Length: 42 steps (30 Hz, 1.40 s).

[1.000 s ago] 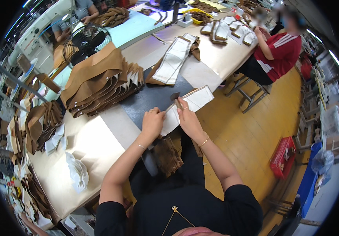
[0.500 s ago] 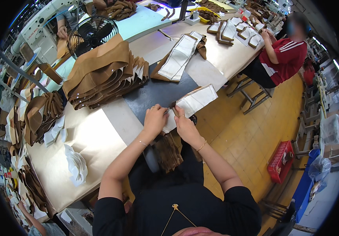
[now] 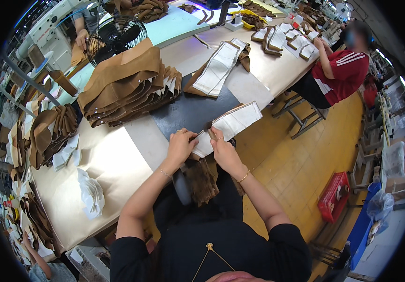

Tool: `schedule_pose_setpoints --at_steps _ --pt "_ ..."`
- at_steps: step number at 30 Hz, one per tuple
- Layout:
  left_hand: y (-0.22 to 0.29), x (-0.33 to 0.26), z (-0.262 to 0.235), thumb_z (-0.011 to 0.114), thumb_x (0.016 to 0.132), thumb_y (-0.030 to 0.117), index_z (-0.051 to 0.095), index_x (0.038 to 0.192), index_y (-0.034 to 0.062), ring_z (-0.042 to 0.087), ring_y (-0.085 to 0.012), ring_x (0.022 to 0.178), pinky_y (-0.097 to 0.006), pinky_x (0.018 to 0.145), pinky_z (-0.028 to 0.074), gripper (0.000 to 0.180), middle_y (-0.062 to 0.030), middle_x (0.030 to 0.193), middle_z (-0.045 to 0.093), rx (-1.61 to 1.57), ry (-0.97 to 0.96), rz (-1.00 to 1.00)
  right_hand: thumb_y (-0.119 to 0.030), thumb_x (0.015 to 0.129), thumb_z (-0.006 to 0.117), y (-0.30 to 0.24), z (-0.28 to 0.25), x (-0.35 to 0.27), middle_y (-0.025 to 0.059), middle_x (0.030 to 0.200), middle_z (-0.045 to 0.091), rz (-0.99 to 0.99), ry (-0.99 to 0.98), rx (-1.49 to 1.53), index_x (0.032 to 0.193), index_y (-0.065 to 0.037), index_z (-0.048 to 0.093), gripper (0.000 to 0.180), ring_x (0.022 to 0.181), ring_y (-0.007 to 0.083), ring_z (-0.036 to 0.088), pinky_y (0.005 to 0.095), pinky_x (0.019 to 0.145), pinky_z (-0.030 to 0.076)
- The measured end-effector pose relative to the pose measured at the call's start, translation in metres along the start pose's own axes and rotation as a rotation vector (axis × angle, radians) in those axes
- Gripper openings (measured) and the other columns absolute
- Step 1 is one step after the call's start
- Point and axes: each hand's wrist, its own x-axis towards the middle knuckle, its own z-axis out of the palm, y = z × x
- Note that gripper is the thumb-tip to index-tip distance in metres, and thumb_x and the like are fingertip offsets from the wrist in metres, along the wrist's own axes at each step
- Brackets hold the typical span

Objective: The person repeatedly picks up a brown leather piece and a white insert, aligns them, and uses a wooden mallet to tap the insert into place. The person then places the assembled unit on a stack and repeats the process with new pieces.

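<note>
A brown leather-like panel with white backing [image 3: 237, 118] lies at the table's edge in front of me. My right hand [image 3: 225, 152] grips its near edge, thumb and fingers closed over the fold. My left hand [image 3: 181, 146] is pinched at the panel's left end; whether a small tool is also in those fingers is too small to tell. Below my hands, brown strips [image 3: 203, 183] hang over my lap. The panel partly overlies a dark grey mat [image 3: 195, 109]. Beyond it rests a stack of similar white-backed brown panels [image 3: 215, 70].
A tall pile of brown pieces [image 3: 120, 91] stands left of the mat, with a black fan [image 3: 115, 40] behind it. White sheets [image 3: 89, 193] lie on the near left. A person in red [image 3: 338, 70] works at the table's far right. A red basket [image 3: 334, 197] stands on the floor.
My left hand has shifted slightly left and down, away from my right hand. The right hand keeps its grip on the panel, which has barely moved.
</note>
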Motion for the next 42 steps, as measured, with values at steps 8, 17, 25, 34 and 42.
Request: schedule_pose_setpoints --at_steps 8,17,25,34,42 --pt "0.017 -0.009 -0.001 0.069 0.084 0.016 0.075 0.09 0.0076 0.063 -0.0239 0.087 -0.037 0.078 0.041 0.012 -0.0081 0.086 0.065 0.328 0.148 0.272 -0.016 0.102 0.044 -0.002 0.014 -0.01 0.0335 0.105 0.063 -0.03 0.054 0.042 0.141 -0.002 0.031 0.044 0.087 0.0513 0.062 0.0588 0.076 0.05" --pt "0.017 -0.021 -0.01 0.071 0.084 0.016 0.076 0.094 0.0049 0.063 -0.0268 0.077 -0.039 0.07 0.046 0.015 -0.0099 0.085 0.065 0.404 0.142 0.335 -0.016 0.102 0.044 -0.021 0.014 -0.015 0.0325 0.099 0.065 -0.124 0.133 0.091 0.142 -0.003 0.03 0.044 0.085 0.0502 0.063 0.0587 0.074 0.051" --pt "0.003 -0.042 -0.021 0.067 0.086 0.013 0.075 0.094 0.0079 0.062 -0.022 0.082 -0.036 0.073 0.04 0.012 -0.0061 0.087 0.064 0.079 0.039 0.059 -0.014 0.101 0.045 -0.005 0.022 -0.013 0.0327 0.1 0.065 -0.158 0.063 0.073 0.141 -0.003 0.031 0.044 0.084 0.0499 0.064 0.0574 0.073 0.052" --pt "0.01 -0.048 -0.028 0.064 0.088 0.017 0.073 0.094 0.0069 0.062 -0.0219 0.084 -0.036 0.078 0.04 0.015 -0.0055 0.087 0.064 0.163 0.019 0.086 -0.016 0.102 0.044 -0.015 0.012 -0.016 0.0317 0.088 0.066 -0.019 -0.071 0.066 0.14 -0.001 0.032 0.043 0.08 0.0494 0.064 0.0573 0.071 0.05" --pt "0.009 -0.054 -0.028 0.07 0.084 0.017 0.074 0.086 0.0072 0.061 -0.0219 0.079 -0.037 0.077 0.039 0.011 -0.0041 0.083 0.063 0.356 0.092 0.245 -0.014 0.1 0.048 -0.02 0.025 -0.028 0.0304 0.109 0.064 -0.125 -0.087 0.003 0.145 -0.002 0.029 0.051 0.083 0.0473 0.065 0.054 0.069 0.053"
